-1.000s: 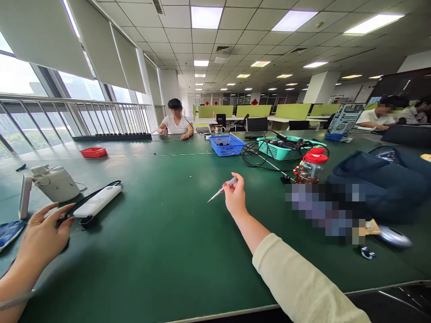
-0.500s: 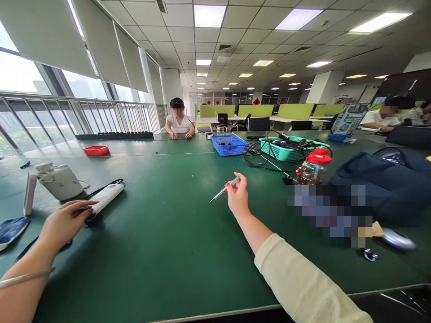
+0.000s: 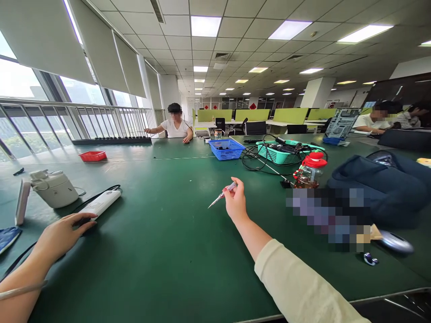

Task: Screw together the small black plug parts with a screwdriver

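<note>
My right hand point(image 3: 235, 200) is closed around a slim screwdriver point(image 3: 222, 194) with a clear, partly red handle. Its thin metal tip points left and down, over the green table point(image 3: 161, 260). At the left, my left hand point(image 3: 62, 235) is at the near end of a white power strip point(image 3: 103, 202). The thumb and fingers curl about something dark there, mostly hidden under the hand. A black cord runs from the strip's far end, and another black strap or cord lies behind my left wrist.
A white bottle point(image 3: 55, 188) and an upright phone-like slab point(image 3: 22, 202) stand at left. Beyond are a red tray point(image 3: 93, 156), a blue basket point(image 3: 226, 149) and a teal basket point(image 3: 281, 155) with cables. A red-lidded jar point(image 3: 309, 171) and dark bag point(image 3: 377, 188) are right. A person point(image 3: 175, 123) sits opposite.
The view has tilted up slightly. My left hand has settled lower at the strip's end, its thumb and fingers a little wider. My right hand still holds the screwdriver. The person opposite has stretched one arm sideways.
</note>
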`<state>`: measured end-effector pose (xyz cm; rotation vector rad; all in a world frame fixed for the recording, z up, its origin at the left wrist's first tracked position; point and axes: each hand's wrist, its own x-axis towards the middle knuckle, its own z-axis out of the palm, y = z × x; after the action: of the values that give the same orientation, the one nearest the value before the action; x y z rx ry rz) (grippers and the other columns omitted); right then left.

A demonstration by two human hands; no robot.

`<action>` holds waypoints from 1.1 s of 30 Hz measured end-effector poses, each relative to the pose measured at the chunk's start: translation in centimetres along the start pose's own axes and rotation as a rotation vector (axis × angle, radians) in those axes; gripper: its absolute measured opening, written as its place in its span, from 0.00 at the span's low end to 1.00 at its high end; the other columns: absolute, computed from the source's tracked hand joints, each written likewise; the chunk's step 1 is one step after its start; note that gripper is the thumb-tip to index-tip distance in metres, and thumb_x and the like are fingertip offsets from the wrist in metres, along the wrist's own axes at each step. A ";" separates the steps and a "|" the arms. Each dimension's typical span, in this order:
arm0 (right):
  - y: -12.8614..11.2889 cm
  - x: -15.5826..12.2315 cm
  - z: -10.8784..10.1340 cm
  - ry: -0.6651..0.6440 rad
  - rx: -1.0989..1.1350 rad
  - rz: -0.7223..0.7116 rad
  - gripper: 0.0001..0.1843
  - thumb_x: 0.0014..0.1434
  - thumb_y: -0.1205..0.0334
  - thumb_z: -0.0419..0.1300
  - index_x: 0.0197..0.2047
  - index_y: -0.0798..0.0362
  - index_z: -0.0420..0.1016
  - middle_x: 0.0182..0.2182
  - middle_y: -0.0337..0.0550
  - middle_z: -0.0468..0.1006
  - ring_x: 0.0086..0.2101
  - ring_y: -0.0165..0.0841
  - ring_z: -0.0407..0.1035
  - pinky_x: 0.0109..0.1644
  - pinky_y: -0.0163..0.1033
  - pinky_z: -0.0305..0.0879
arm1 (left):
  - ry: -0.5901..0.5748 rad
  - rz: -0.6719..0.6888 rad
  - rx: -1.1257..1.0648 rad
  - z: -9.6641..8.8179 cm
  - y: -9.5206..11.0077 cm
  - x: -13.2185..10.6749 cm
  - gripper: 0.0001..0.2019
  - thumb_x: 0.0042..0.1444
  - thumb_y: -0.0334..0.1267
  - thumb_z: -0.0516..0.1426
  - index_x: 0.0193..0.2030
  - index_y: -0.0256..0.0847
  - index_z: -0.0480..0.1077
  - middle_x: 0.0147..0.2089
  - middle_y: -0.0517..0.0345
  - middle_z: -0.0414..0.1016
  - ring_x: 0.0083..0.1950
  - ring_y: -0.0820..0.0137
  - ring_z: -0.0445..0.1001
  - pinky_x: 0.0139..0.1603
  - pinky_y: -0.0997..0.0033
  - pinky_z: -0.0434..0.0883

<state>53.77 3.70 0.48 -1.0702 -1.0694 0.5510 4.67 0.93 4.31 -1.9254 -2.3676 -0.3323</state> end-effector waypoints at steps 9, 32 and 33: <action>-0.1 -0.1 0.0 -0.010 0.002 -0.002 0.23 0.56 0.59 0.57 0.56 0.49 0.61 0.34 0.42 0.78 0.34 0.37 0.76 0.41 0.46 0.73 | 0.024 0.000 0.024 -0.3 -0.1 -0.3 0.23 0.59 0.52 0.49 0.53 0.45 0.75 0.52 0.49 0.78 0.48 0.58 0.76 0.44 0.66 0.70; -0.2 -0.2 0.2 -0.022 0.014 -0.006 0.23 0.57 0.59 0.57 0.56 0.49 0.61 0.34 0.41 0.77 0.34 0.36 0.75 0.42 0.46 0.73 | 0.013 -0.009 -0.024 -0.6 0.1 -0.7 0.25 0.60 0.49 0.46 0.54 0.42 0.76 0.51 0.46 0.79 0.45 0.56 0.78 0.44 0.63 0.73; -0.2 -0.2 0.2 -0.024 0.017 -0.003 0.23 0.57 0.59 0.57 0.56 0.49 0.61 0.34 0.41 0.77 0.33 0.36 0.75 0.42 0.46 0.73 | 0.009 -0.014 -0.029 -0.7 0.2 -0.8 0.25 0.60 0.48 0.45 0.54 0.42 0.76 0.51 0.46 0.79 0.45 0.56 0.78 0.44 0.64 0.73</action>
<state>53.49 3.52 0.64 -1.0495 -1.0848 0.5709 4.97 0.06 4.89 -1.9160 -2.3847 -0.3773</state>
